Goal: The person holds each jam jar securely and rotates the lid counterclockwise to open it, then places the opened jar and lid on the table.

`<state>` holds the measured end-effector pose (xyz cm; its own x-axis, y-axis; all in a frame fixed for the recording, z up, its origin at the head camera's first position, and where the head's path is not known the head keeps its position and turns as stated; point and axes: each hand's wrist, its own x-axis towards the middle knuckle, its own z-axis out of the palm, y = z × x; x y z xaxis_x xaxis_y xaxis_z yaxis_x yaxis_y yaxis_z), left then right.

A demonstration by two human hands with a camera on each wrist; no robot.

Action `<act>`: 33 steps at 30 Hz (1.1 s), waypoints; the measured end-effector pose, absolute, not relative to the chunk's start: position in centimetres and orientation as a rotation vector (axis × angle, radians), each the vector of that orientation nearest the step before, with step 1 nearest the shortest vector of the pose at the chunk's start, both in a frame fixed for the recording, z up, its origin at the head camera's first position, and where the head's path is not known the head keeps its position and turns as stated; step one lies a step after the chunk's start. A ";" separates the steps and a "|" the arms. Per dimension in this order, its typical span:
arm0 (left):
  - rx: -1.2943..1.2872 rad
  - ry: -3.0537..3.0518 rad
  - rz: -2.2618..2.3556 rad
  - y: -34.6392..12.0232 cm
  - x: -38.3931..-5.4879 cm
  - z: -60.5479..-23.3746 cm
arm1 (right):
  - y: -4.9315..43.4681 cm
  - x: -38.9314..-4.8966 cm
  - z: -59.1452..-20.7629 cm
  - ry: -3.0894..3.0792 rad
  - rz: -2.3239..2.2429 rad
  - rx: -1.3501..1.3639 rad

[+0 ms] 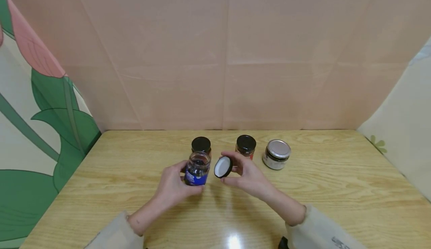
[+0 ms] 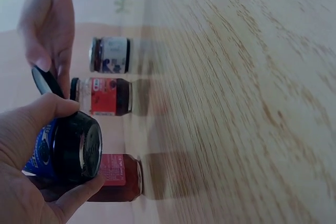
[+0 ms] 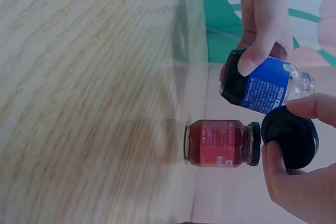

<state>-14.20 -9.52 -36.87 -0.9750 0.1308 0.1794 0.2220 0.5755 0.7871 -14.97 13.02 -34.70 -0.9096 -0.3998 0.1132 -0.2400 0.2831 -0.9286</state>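
Observation:
My left hand [image 1: 174, 183] grips a glass jar [image 1: 196, 169] with a blue label and dark contents, holding it up off the table with its mouth uncovered. In the right wrist view the dark filling of this jar [image 3: 262, 83] sits toward its base and the neck is clear glass. Just to the right, my right hand [image 1: 247, 176] pinches a black lid [image 1: 223, 167] by its edge, its white inner side turned toward the jar. A small gap separates lid and jar mouth in the head view.
Behind the held jar stands a red-labelled jar [image 3: 218, 143] with a black lid. Another red-labelled jar [image 2: 104, 96], black-lidded, is behind my right hand. Farther right is a squat jar [image 1: 277, 154] with a silver lid. All stand on the wooden table [image 1: 134, 151], before a pink cloth backdrop [image 1: 168, 73].

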 end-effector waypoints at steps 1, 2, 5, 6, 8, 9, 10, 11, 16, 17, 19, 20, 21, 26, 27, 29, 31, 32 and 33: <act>-0.302 -2.698 -1.370 -9.6 -14.2 -36.9 | 13.0 -15.0 -34.7 2.400 -1.692 -0.605; -0.299 -2.701 -1.367 -9.6 -14.2 -36.9 | 13.0 -15.0 -34.8 2.399 -1.691 -0.611; -0.288 -2.704 -1.361 -9.8 -14.3 -36.9 | 12.8 -15.0 -35.0 2.383 -1.710 -0.620; -0.286 -2.703 -1.363 -9.9 -14.3 -37.0 | 12.8 -15.0 -35.1 2.376 -1.716 -0.626; -0.278 -2.698 -1.363 -10.0 -14.4 -37.0 | 12.6 -15.0 -35.2 2.363 -1.724 -0.631; -0.276 -2.693 -1.366 -10.0 -14.4 -37.1 | 12.6 -15.0 -35.4 2.360 -1.723 -0.629; -0.272 -2.689 -1.366 -10.1 -14.5 -37.1 | 12.5 -15.0 -35.4 2.358 -1.720 -0.624; -0.266 -2.686 -1.363 -10.1 -14.5 -37.2 | 12.4 -15.0 -35.5 2.358 -1.718 -0.615; -0.226 -2.675 -1.364 -10.4 -14.8 -37.5 | 12.1 -15.0 -35.9 2.378 -1.710 -0.575; -0.217 -2.675 -1.359 -10.5 -14.8 -37.5 | 12.1 -15.1 -36.0 2.382 -1.710 -0.567; -0.205 -2.670 -1.357 -10.6 -14.9 -37.5 | 12.0 -15.1 -36.0 2.377 -1.707 -0.567; -0.197 -2.671 -1.352 -10.6 -15.0 -37.6 | 12.0 -15.1 -36.0 2.370 -1.709 -0.566; -0.188 -2.672 -1.345 -10.7 -15.0 -37.6 | 12.0 -15.1 -36.1 2.361 -1.710 -0.564; -0.163 -2.670 -1.332 -11.0 -15.2 -37.8 | 11.7 -15.1 -36.2 2.328 -1.708 -0.568; -0.162 -2.668 -1.330 -11.1 -15.3 -37.8 | 11.7 -15.1 -36.2 2.330 -1.705 -0.571; -0.160 -2.665 -1.331 -11.2 -15.4 -37.8 | 11.5 -15.2 -36.3 2.337 -1.692 -0.571; -0.143 -2.671 -1.332 -11.3 -15.6 -37.9 | 11.3 -15.2 -36.5 2.353 -1.671 -0.570; -0.139 -2.676 -1.329 -11.4 -15.6 -37.9 | 11.2 -15.2 -36.6 2.357 -1.663 -0.570; -0.133 -2.680 -1.329 -11.5 -15.7 -37.9 | 11.1 -15.3 -36.7 2.361 -1.657 -0.573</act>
